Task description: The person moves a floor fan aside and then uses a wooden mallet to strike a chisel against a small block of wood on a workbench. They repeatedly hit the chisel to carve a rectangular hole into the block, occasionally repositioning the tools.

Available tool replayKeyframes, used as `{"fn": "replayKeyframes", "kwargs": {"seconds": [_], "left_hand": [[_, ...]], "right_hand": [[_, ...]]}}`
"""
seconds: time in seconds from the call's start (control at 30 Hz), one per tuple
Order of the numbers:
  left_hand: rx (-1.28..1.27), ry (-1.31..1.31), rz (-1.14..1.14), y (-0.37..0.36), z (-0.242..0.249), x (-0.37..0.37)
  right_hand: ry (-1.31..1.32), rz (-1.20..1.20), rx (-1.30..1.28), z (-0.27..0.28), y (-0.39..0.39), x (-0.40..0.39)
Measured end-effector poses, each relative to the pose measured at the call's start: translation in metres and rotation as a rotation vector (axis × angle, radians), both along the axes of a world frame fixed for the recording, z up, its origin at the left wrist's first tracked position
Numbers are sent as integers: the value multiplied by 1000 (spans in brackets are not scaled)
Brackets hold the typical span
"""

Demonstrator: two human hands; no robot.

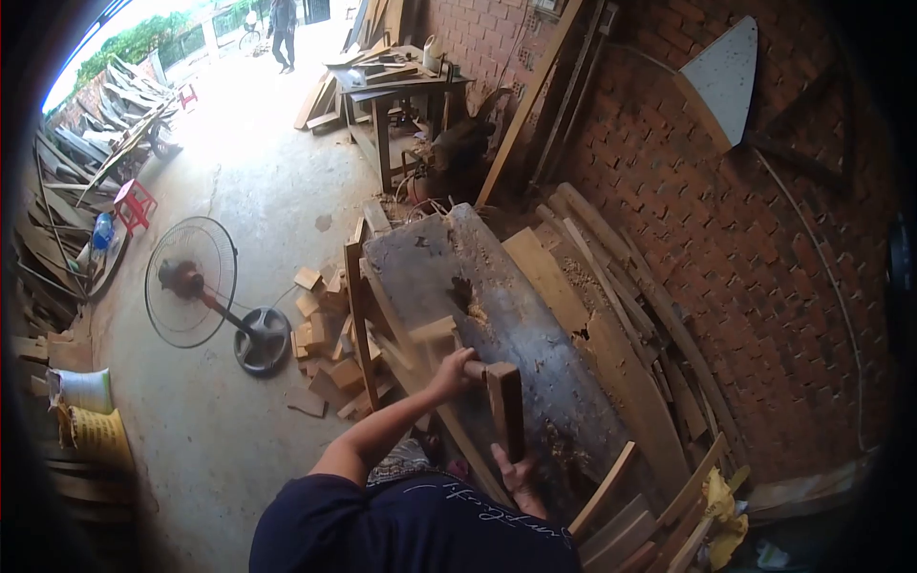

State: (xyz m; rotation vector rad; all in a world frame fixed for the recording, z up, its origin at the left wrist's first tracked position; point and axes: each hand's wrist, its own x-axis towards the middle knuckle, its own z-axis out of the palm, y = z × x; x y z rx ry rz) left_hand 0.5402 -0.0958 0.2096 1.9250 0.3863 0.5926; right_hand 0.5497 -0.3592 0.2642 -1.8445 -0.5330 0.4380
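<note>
My left hand point(453, 375) is wrapped round the short handle of a wooden mallet point(506, 406); its long block head hangs over the workbench. Just below the head's lower end is my right hand point(522, 477), fingers curled and thumb pointing up. The mallet head covers part of that hand, and I cannot tell what it grips. Both hands are over the near part of a dark, worn workbench top point(544, 353). A short pale wood piece point(435, 330) lies beyond my left hand, and wood shavings point(475, 307) are scattered on the bench.
Offcut blocks point(320, 329) are heaped left of the bench, near a standing fan point(191, 282). Long boards point(597, 334) lie along the brick wall point(755, 248) at right. A cluttered table point(396, 91) stands farther back. A person point(284, 33) is in the far doorway.
</note>
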Motion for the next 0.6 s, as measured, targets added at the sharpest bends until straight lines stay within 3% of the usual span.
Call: {"fn": "replayKeyframes", "kwargs": {"seconds": [0.1, 0.17, 0.23, 0.3, 0.33, 0.43, 0.53, 0.6], "left_hand": [[80, 28, -5, 4, 4, 1], [236, 128, 21, -2, 1, -3], [232, 124, 56, -8, -7, -4], [227, 112, 98, -17, -6, -7], [220, 118, 107, -19, -7, -6], [198, 87, 61, -24, -13, -11], [164, 99, 98, -23, -21, -8], [155, 126, 97, -28, -14, -10]], "right_hand": [[-90, -36, 67, 41, 1, -5], [-153, -28, 73, 29, 2, -6], [-209, -12, 67, 17, -2, -3], [64, 85, -120, 9, -9, -1], [69, 95, -127, 10, -15, 0], [-36, 20, 1, 28, -23, -5], [-219, -6, 39, 0, -23, -4], [-69, 29, -7, -11, -28, 4]]}}
